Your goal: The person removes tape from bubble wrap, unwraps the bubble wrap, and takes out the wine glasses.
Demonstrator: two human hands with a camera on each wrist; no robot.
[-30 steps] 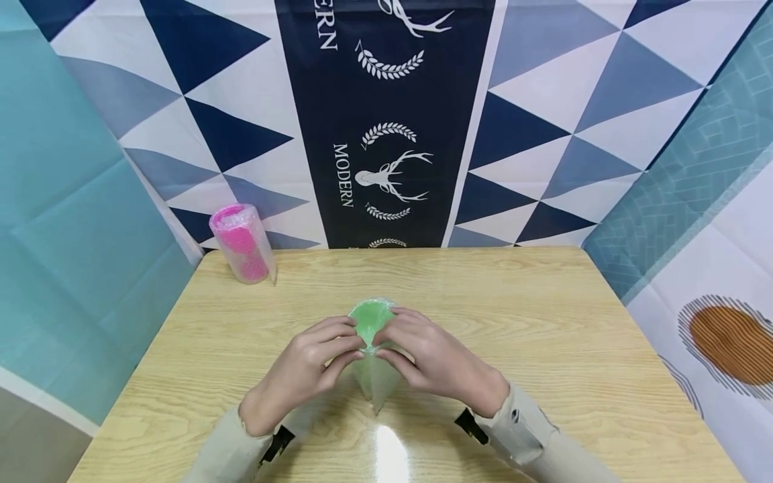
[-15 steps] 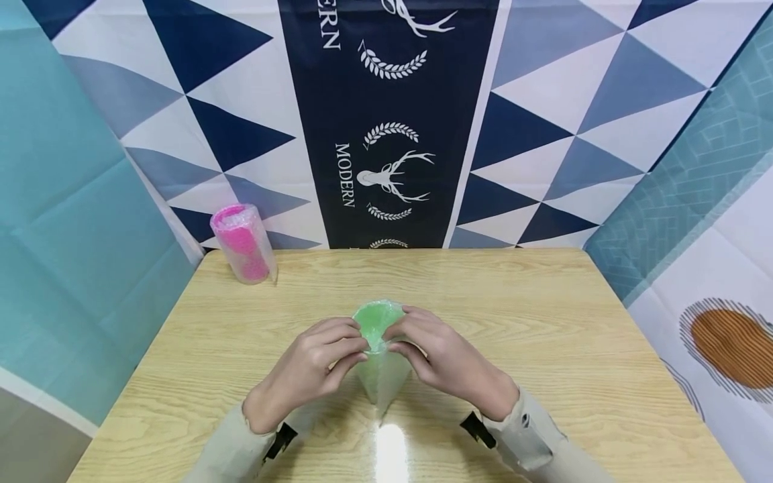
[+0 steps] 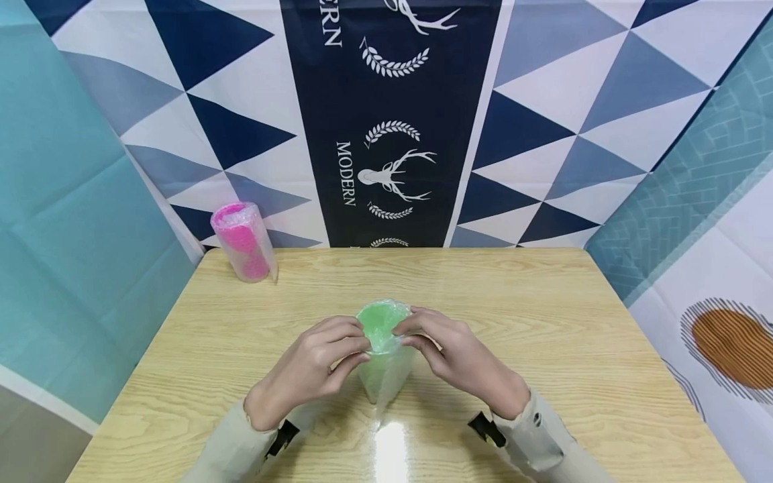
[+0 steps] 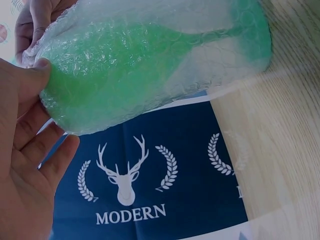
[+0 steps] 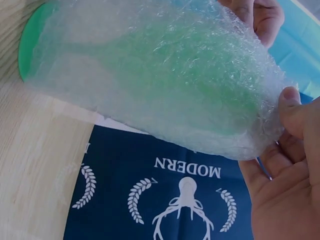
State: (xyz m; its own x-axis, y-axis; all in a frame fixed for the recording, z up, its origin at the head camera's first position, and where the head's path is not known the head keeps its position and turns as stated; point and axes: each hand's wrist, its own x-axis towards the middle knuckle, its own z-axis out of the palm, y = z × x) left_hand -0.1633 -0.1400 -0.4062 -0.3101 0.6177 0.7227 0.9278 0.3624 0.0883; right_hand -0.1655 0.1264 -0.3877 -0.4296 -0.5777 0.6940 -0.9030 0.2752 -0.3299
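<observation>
A green goblet [image 4: 125, 65] stands upright on the table inside a sleeve of bubble wrap [image 5: 165, 115]. Its bowl, stem and round foot show through the clear plastic. My left hand [image 3: 317, 355] pinches the near left of the upper edge, thumb outside and fingers at the rim. On the right of that edge, my right hand [image 3: 443, 349] holds the wrap between thumb and fingers. The goblet's open mouth is visible between the two hands. A loose flap of wrap hangs down the side facing me.
A pink goblet [image 3: 241, 241], also rolled in bubble wrap, stands at the back left corner of the wooden table [image 3: 513, 322]. Patterned cloth [image 3: 386, 134] hangs right behind the table's far edge, with more cloth at both sides.
My right hand has shifted right, away from the left hand, carrying the wrap's edge along. The gap between the hands is wider and more of the green mouth shows. My left hand has barely moved.
</observation>
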